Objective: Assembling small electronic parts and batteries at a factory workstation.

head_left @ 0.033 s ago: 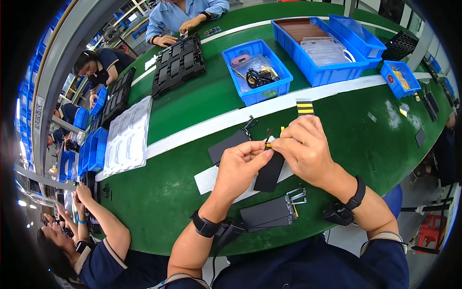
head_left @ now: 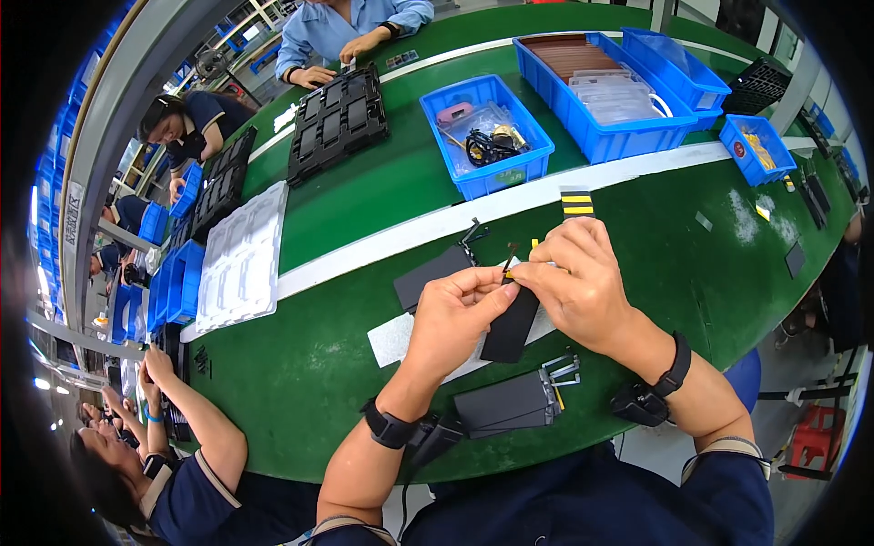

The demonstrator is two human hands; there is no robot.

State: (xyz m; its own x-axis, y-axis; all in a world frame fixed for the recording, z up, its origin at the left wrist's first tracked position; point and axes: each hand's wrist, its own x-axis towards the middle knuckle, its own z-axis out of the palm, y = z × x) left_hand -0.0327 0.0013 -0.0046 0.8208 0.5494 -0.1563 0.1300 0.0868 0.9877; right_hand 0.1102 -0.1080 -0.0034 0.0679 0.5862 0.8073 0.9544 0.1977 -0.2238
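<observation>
My left hand (head_left: 460,314) is closed on a flat black panel (head_left: 510,329), gripping its upper end between thumb and fingers. A thin dark ribbon cable (head_left: 511,255) sticks up from that end, and a bit of yellow shows beside my fingertips. My right hand (head_left: 580,289) pinches at the same end; what lies between its fingertips is hidden. Just beyond its knuckles is a black-and-yellow striped strip (head_left: 577,203). Under the panel lies a light grey sheet (head_left: 391,340). Similar black panels with ribbon cables lie nearer me (head_left: 501,404) and farther left (head_left: 430,275).
Across the green table stand a blue bin (head_left: 501,182) of bags and cables, a larger blue bin (head_left: 628,146), and a small blue bin (head_left: 751,168) with yellow pieces. White plastic trays (head_left: 238,259) and a black tray (head_left: 337,123) sit left. Co-workers sit along the left and far sides.
Both hands stay almost in place. A small white spot between my fingertips earlier is now mostly covered.
</observation>
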